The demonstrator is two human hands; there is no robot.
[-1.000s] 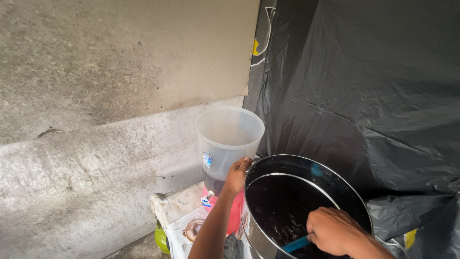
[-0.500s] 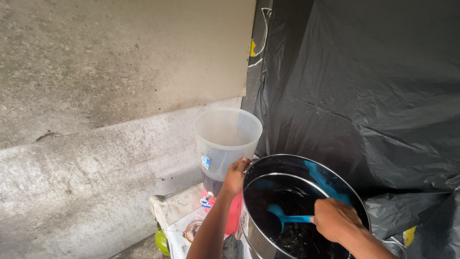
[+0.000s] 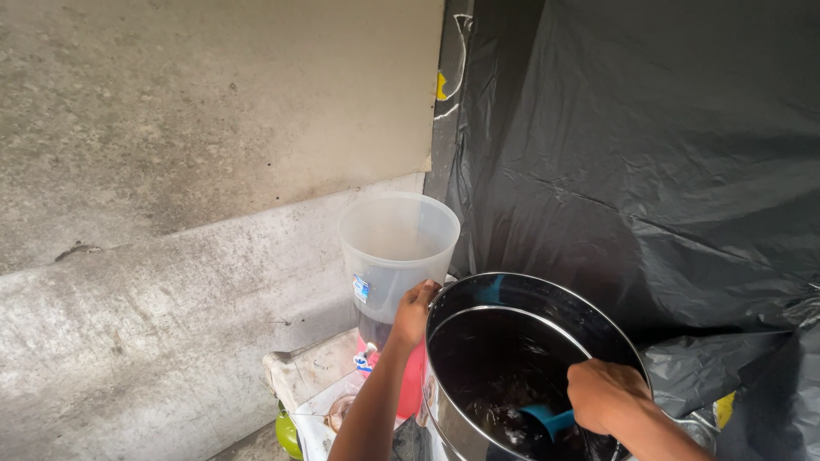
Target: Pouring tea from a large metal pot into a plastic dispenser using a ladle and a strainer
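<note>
A: What has changed at the right hand [image 3: 603, 394]?

B: Half a second ago the blue scoop [image 3: 547, 419] was held higher in the pot, its bowl lifted clear toward the middle. Now it has been lowered to the lower right of the frame, with the bowl down in the dark liquid [image 3: 504, 376]. The fingers are curled shut around the handle. By that, another dip into the liquid seems to be under way.

A: And the left hand [image 3: 415, 309]?

B: It is unmoved. The rim of the large steel pot [image 3: 465, 294] is gripped at its left edge, fingers folded over the lip, so the pot is steadied.

A: Where are the containers placed?

B: The pot fills the lower centre and lower right. Just behind the left hand, at the centre of the frame, 1 clear plastic bucket [image 3: 397, 248] is seen upright, with a little dark liquid at its bottom.

A: What labels or packages are visible?

B: 1 small blue and white sticker [image 3: 361, 288] is set on the bucket's lower left side. Below it, a red container [image 3: 413, 384] is partly hidden by the forearm. A green round object [image 3: 288, 434] is seen at the bottom edge, left of centre. On the black plastic sheet [image 3: 649, 154] at the upper centre, 1 small yellow patch [image 3: 441, 86] is stuck. Another yellow bit [image 3: 725, 408] shows at the lower right.
</note>
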